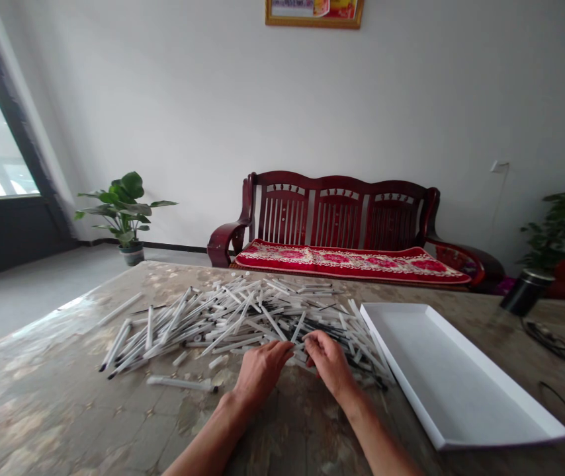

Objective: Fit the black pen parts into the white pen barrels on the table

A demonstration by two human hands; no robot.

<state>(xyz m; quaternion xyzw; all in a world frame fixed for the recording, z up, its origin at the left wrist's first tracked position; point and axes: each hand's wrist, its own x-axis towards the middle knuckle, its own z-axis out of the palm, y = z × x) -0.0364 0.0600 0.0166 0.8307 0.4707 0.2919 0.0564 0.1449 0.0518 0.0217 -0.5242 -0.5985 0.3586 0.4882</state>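
Note:
My left hand [264, 368] is at the near edge of a heap of pen parts [223, 324], its fingers bent and pressed together. Opposite it, my right hand [329, 363] has thumb and fingertips closed in a pinch. A small whitish piece seems to lie at the fingertips, too small and blurred to name. The heap mixes white translucent pen barrels, short white pieces and thin black parts. Closer to me, left of my hands, a single pen [182, 383] with a dark tip lies on the patterned tabletop [128, 430].
A shallow white box [461, 377] stands right of the heap. Beyond it are a black cylinder [526, 291] and dark cables [545, 340]. Past the table stands a red wooden bench [337, 218], with a potted plant [128, 205] at left.

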